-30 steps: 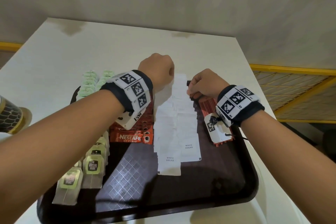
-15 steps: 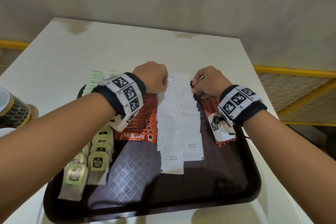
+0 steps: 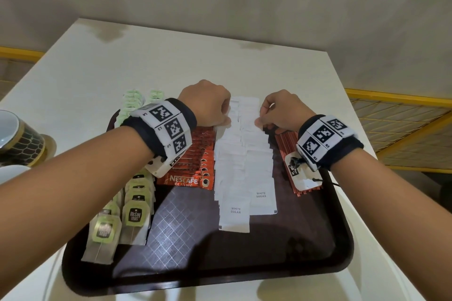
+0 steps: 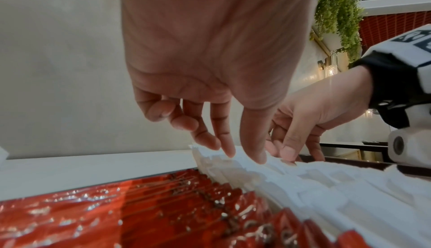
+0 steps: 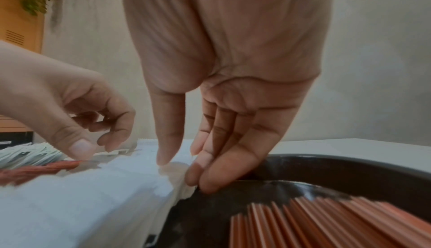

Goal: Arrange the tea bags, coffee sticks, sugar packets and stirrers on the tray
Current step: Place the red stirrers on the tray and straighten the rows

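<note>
A dark brown tray (image 3: 195,266) holds rows of tea bags (image 3: 135,212) at its left. Beside them lie red coffee sticks (image 3: 193,168), two columns of white sugar packets (image 3: 244,178) and red stirrers (image 3: 286,146). My left hand (image 3: 225,121) is at the far left of the sugar packets (image 4: 303,182), with thumb and fingertips (image 4: 229,153) resting on them. My right hand (image 3: 259,122) is at their far right. There its thumb lies on top of the sugar packets (image 5: 104,187) and its fingers (image 5: 210,183) push against their edge, pinching it.
A dark cup (image 3: 19,139) with a gold honeycomb pattern stands on the white table (image 3: 171,56), left of the tray, above a white dish (image 3: 12,173). A yellow railing (image 3: 403,102) runs past the table's right side. The tray's near half is bare.
Both hands stay at the far end of the sugar rows and have drawn slightly closer to the packets. The head view has dipped a little.
</note>
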Available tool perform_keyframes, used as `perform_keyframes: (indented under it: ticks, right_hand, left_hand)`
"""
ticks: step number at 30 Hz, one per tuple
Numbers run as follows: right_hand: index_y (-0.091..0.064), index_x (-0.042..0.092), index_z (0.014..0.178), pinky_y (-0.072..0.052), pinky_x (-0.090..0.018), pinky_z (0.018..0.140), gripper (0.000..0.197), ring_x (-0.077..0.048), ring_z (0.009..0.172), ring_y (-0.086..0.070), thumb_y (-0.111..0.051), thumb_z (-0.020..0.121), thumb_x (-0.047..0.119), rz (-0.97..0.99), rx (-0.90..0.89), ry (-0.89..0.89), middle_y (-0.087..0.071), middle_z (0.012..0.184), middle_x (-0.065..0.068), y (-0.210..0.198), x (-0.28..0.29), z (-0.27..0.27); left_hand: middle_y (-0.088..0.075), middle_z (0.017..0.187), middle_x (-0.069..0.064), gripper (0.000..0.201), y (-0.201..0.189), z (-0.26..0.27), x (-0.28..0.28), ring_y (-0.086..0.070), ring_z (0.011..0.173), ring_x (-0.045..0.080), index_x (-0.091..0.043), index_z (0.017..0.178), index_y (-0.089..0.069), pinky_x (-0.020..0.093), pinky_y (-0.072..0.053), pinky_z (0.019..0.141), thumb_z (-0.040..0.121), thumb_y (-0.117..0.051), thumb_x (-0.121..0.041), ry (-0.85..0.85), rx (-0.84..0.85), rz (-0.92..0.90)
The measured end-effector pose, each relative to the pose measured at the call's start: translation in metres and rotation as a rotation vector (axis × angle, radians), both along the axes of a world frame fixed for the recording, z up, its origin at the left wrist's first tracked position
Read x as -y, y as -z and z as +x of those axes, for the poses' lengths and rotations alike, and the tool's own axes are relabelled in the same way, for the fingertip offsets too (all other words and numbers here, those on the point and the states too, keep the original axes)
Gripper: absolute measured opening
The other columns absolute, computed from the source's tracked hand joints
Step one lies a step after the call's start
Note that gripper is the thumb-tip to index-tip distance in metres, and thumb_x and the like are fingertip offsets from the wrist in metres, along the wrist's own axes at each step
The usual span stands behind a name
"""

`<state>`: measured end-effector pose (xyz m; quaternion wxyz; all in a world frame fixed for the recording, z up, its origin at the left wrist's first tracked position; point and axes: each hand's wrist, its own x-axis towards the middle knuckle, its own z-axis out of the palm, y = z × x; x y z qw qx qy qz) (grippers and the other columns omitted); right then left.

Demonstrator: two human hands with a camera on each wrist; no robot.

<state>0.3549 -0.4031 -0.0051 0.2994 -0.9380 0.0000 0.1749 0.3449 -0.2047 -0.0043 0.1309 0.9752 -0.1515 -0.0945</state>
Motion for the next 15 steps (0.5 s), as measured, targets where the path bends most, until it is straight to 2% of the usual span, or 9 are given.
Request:
perform_keyframes:
  ticks: [2,5,7,9,11,15]
  right_hand:
    - [-0.063,0.004,0.085,-0.057,-0.027,0.057,0.019,-0.021,0.069,-0.067,-0.079,0.076,0.008,-0.017,0.001,-0.017,-0.069,0.077,-0.010,0.000,-0.002,-0.001]
    - [-0.061,0.006,0.083,-0.055,-0.025,0.053,0.020,-0.020,0.069,-0.065,-0.080,0.075,0.006,-0.030,0.003,-0.028,-0.066,0.077,-0.009,0.001,-0.004,-0.002]
    - [-0.061,0.006,0.083,-0.058,-0.028,0.058,0.021,-0.022,0.072,-0.066,-0.080,0.074,0.007,-0.027,0.003,-0.020,-0.067,0.079,-0.010,0.001,-0.004,-0.002]
    - [-0.061,0.006,0.085,-0.060,-0.032,0.065,0.021,-0.022,0.074,-0.068,-0.080,0.075,0.010,-0.021,0.002,-0.006,-0.070,0.081,-0.010,-0.001,-0.001,-0.003]
    - [-0.062,0.005,0.086,-0.061,-0.033,0.068,0.019,-0.020,0.074,-0.069,-0.078,0.079,0.014,-0.006,-0.015,-0.003,-0.072,0.079,-0.008,-0.004,0.004,-0.006]
    - [-0.065,0.002,0.092,-0.056,-0.025,0.059,0.015,-0.016,0.073,-0.070,-0.072,0.086,0.014,-0.029,-0.084,-0.055,-0.073,0.079,-0.005,-0.005,0.008,-0.008]
  left_hand:
    - [-0.060,0.091,-0.004,0.023,0.001,-0.001,0.000,-0.051,0.094,0.018,-0.020,0.093,-0.066,0.031,-0.040,0.071,0.084,-0.072,-0.040,0.011,-0.015,0.019]
    - [-0.061,0.086,-0.006,0.012,0.003,-0.002,0.000,-0.056,0.096,0.020,-0.017,0.091,-0.071,0.030,-0.039,0.069,0.085,-0.073,-0.028,0.017,-0.009,0.013]
    - [-0.064,0.087,-0.004,0.006,0.002,-0.003,0.001,-0.058,0.099,0.022,-0.016,0.090,-0.073,0.029,-0.039,0.069,0.086,-0.070,-0.019,0.017,-0.001,0.007]
    - [-0.068,0.093,0.000,0.007,0.000,-0.004,0.001,-0.058,0.100,0.024,-0.016,0.090,-0.073,0.030,-0.040,0.069,0.087,-0.066,-0.014,0.010,0.008,0.005]
    - [-0.067,0.096,0.001,0.010,-0.002,-0.005,0.000,-0.058,0.101,0.026,-0.017,0.091,-0.071,0.030,-0.040,0.070,0.087,-0.063,-0.012,0.009,0.025,0.003]
    - [-0.065,0.093,0.000,0.013,-0.008,-0.008,0.001,-0.057,0.099,0.025,-0.019,0.092,-0.069,0.033,-0.044,0.072,0.087,-0.059,-0.013,0.042,-0.001,0.006]
